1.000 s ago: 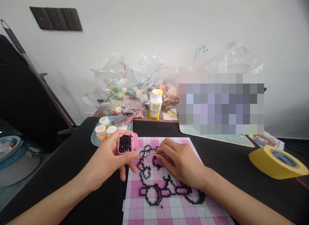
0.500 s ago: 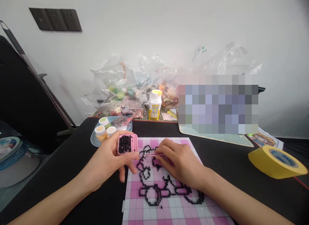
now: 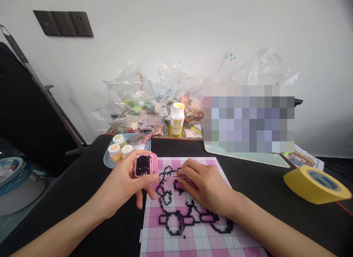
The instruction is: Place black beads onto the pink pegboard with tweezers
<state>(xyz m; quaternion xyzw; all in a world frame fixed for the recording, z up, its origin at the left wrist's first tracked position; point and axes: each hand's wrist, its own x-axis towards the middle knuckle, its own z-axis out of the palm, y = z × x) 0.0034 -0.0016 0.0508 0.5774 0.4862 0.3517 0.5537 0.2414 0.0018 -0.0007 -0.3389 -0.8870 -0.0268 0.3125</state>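
A small pink tray (image 3: 154, 162) of black beads is gripped between the thumb and fingers of my left hand (image 3: 128, 179), over the left edge of the pegboard. Pink tweezers (image 3: 173, 176) are pinched in my right hand (image 3: 202, 181), their tips pointing left above the upper part of the board. The pink-and-white checked pegboard (image 3: 154, 242) lies on the black table and carries outlines made of black beads (image 3: 173, 224). My right hand hides part of the bead pattern.
Left behind the tray, a blue plate (image 3: 108, 158) holds small jars and a bead bag. A white-yellow bottle (image 3: 177, 120) stands before plastic bags (image 3: 132, 87). At the right is a yellow tape roll (image 3: 298, 185); a blurred patch covers the back right.
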